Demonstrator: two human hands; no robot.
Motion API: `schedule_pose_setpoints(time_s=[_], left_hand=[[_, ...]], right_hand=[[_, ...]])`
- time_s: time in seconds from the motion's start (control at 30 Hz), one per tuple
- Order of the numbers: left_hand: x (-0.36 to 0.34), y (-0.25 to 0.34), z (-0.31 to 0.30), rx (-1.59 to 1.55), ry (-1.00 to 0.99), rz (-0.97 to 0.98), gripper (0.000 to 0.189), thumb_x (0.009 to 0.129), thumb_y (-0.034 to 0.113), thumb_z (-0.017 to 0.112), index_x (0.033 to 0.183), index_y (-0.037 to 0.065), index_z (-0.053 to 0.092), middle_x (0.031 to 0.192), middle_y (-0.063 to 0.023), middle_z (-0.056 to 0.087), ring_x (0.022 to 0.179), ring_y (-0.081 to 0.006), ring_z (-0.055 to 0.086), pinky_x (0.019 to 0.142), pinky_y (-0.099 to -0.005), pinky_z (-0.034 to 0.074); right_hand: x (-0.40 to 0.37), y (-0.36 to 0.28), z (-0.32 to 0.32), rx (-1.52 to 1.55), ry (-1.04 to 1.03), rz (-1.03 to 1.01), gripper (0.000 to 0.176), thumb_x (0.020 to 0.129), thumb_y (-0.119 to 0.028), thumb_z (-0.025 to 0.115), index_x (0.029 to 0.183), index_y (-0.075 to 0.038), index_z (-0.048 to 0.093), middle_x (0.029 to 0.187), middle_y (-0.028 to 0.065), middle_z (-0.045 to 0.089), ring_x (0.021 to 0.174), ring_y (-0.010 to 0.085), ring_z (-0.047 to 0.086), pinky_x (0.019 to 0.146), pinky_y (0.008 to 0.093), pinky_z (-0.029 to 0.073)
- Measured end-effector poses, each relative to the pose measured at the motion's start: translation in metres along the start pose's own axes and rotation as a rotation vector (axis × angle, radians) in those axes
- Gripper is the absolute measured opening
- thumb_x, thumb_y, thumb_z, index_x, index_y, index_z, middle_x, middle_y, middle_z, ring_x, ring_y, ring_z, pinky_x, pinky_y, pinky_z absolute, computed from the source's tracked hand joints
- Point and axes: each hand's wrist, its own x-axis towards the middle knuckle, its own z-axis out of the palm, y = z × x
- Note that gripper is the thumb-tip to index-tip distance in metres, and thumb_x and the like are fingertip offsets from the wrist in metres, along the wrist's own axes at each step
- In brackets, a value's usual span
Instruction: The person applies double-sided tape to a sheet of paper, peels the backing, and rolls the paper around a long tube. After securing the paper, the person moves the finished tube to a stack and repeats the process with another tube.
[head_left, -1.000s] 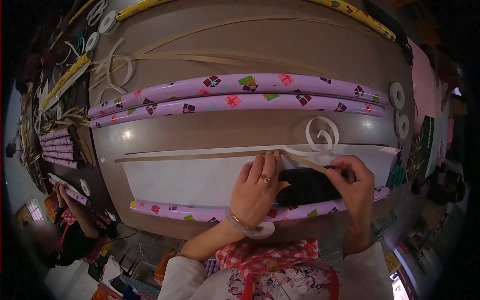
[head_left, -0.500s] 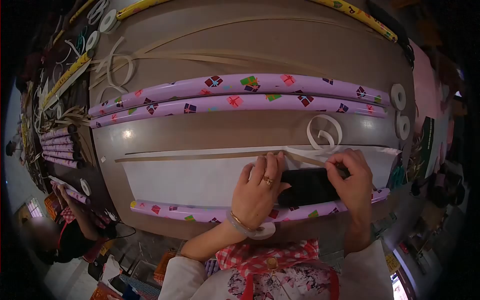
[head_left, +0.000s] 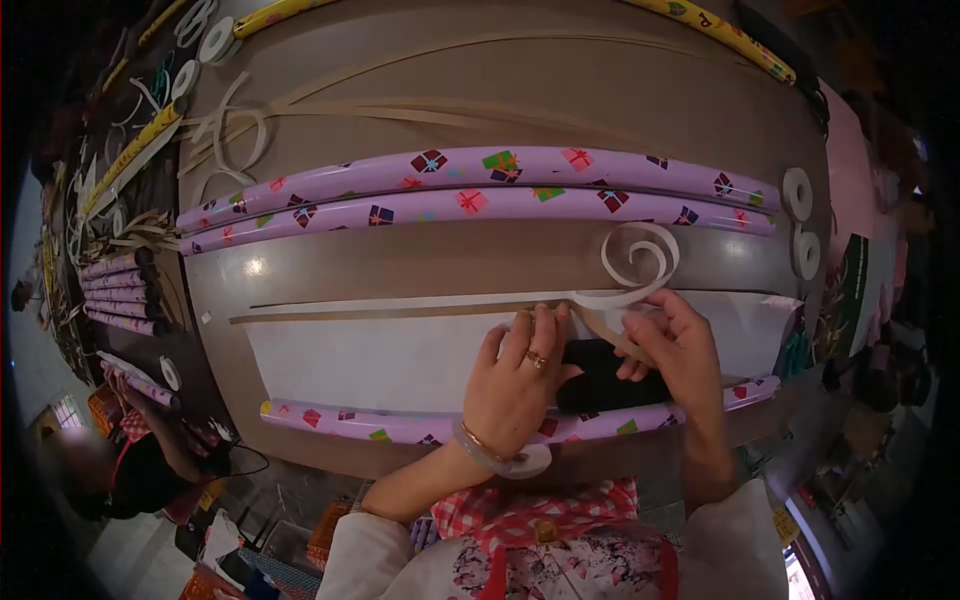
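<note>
- Brown worktop fills the view, crowded with gift-wrap rolls and loose paper strips.
- Right hand: its grip is pressed together, thumb and fingertips pinching a pale backing strip. The strip lifts at a slant from the far edge of the sheet, and its free end curls in loops just beyond the fingers.
- Left hand: its grip is spread and flat, holding nothing. The fingertips press on the sheet's far edge, right where the strip lifts off.
- A flat black object lies between the two hands, touching both and resting on the sheet.
- The wrapping-paper sheet lies white side up. A tan tape line runs along its far edge, and its near edge is rolled, showing a purple gift print.
- A tape ring sits on the left wrist.
- Two purple gift-wrap rolls lie side by side beyond the sheet.
- White tape rolls sit at the worktop's right end.
- Another person sits at the lower left, well apart.
</note>
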Motion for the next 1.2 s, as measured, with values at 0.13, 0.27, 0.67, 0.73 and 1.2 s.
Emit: schedule_pose_setpoints(time_s=[0.13, 0.27, 0.67, 0.73, 1.2], left_hand=[[0.000, 0.000, 0.001, 0.004, 0.009, 0.003, 0.068, 0.081, 0.034, 0.067, 0.138, 0.005, 0.045, 0.129, -0.0077, 0.042, 0.115, -0.0238, 0.048, 0.092, -0.0393, 0.044], [0.001, 0.000, 0.001, 0.019, 0.006, 0.003, 0.067, 0.082, 0.035, 0.066, 0.137, 0.005, 0.045, 0.130, -0.0081, 0.042, 0.115, -0.0243, 0.048, 0.091, -0.0395, 0.044], [0.001, 0.001, -0.001, 0.038, -0.024, 0.005, 0.064, 0.083, 0.038, 0.063, 0.136, 0.005, 0.047, 0.129, -0.0079, 0.043, 0.116, -0.0239, 0.047, 0.091, -0.0382, 0.044], [0.002, 0.001, 0.000, 0.043, -0.018, 0.005, 0.064, 0.083, 0.038, 0.063, 0.136, 0.005, 0.047, 0.129, -0.0080, 0.043, 0.116, -0.0239, 0.047, 0.091, -0.0381, 0.044], [0.003, 0.002, 0.000, 0.066, -0.017, 0.010, 0.067, 0.083, 0.040, 0.063, 0.138, 0.007, 0.046, 0.125, -0.0086, 0.043, 0.112, -0.0244, 0.048, 0.089, -0.0383, 0.045]], right_hand=[[0.005, 0.006, 0.004, 0.004, -0.001, -0.111, 0.022, 0.091, -0.017, 0.065, 0.102, 0.001, 0.060, 0.077, 0.0056, 0.065, 0.055, 0.0087, 0.060, 0.047, 0.0204, 0.045], [0.005, 0.004, 0.010, 0.047, 0.015, -0.096, 0.020, 0.091, -0.017, 0.065, 0.100, 0.001, 0.060, 0.076, 0.0050, 0.064, 0.054, 0.0082, 0.060, 0.047, 0.0200, 0.044], [0.006, 0.015, 0.008, 0.077, 0.219, -0.199, 0.021, 0.092, -0.014, 0.061, 0.105, 0.001, 0.057, 0.071, 0.0028, 0.059, 0.049, 0.0063, 0.053, 0.043, 0.0201, 0.043], [0.008, 0.017, 0.003, 0.090, 0.268, -0.186, 0.020, 0.093, -0.015, 0.060, 0.105, 0.000, 0.056, 0.068, 0.0017, 0.057, 0.047, 0.0060, 0.051, 0.040, 0.0197, 0.040], [0.015, 0.023, -0.020, -0.084, 0.321, -0.289, 0.017, 0.092, -0.015, 0.063, 0.097, 0.001, 0.061, 0.070, -0.0002, 0.059, 0.056, 0.0035, 0.047, 0.050, 0.0208, 0.038]])
